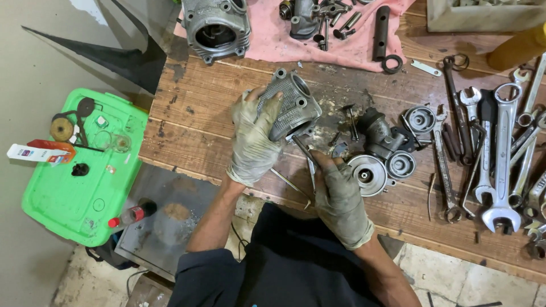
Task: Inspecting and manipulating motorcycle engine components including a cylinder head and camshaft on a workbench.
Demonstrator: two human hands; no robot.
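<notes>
My left hand [254, 139], in a dirty grey glove, grips a finned grey metal engine part [293, 105] and holds it tilted on the wooden workbench [193, 119]. My right hand [340, 196], also gloved, pinches a thin metal tool [304, 152] whose tip reaches up to the underside of the engine part. Just right of that hand lie round grey metal covers [368, 175] and a dark small assembly [380, 132].
Several spanners [500, 165] lie in a row at the right. A pink cloth [284, 42] at the back holds small parts, with a second engine casting [216, 25] beside it. A green plastic lid [85, 170] with small items sits low at the left.
</notes>
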